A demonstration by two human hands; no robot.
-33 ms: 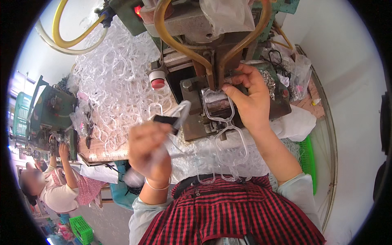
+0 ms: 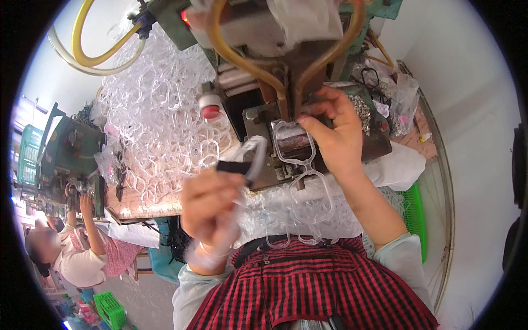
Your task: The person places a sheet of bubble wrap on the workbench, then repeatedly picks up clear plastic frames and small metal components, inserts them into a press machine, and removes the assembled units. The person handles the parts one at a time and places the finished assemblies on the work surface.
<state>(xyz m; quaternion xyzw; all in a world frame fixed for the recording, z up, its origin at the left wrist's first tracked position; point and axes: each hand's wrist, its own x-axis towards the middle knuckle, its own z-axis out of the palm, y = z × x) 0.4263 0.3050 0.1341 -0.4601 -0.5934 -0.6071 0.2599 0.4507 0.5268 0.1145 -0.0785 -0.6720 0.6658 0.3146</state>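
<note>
My right hand (image 2: 338,132), thumb and fingers closed, grips the upper end of a clear eyeglass frame (image 2: 306,163) at the machine's metal block (image 2: 258,132). The upper lens ring lies over the block; the lower one hangs past its front edge. Two brown prongs (image 2: 290,102) come down beside my thumb tip. Closed and smeared by motion, my left hand (image 2: 212,201) is in front of the block's left side. It holds another clear eyeglass frame (image 2: 259,154), blurred, with a black piece (image 2: 234,166) across it above my fingers; what that piece is I cannot tell.
Clear eyeglass frames (image 2: 159,104) are heaped on the table at left, and more lie across my lap. A red button (image 2: 210,112) sits on the machine. At right are a metal-scrap pile (image 2: 360,110) and a green basket (image 2: 415,220). Another person (image 2: 82,247) works far left.
My left hand has moved a little right and down, carrying its frame and the black piece. My right hand stays in place. The machine's upper part looks more blurred now.
</note>
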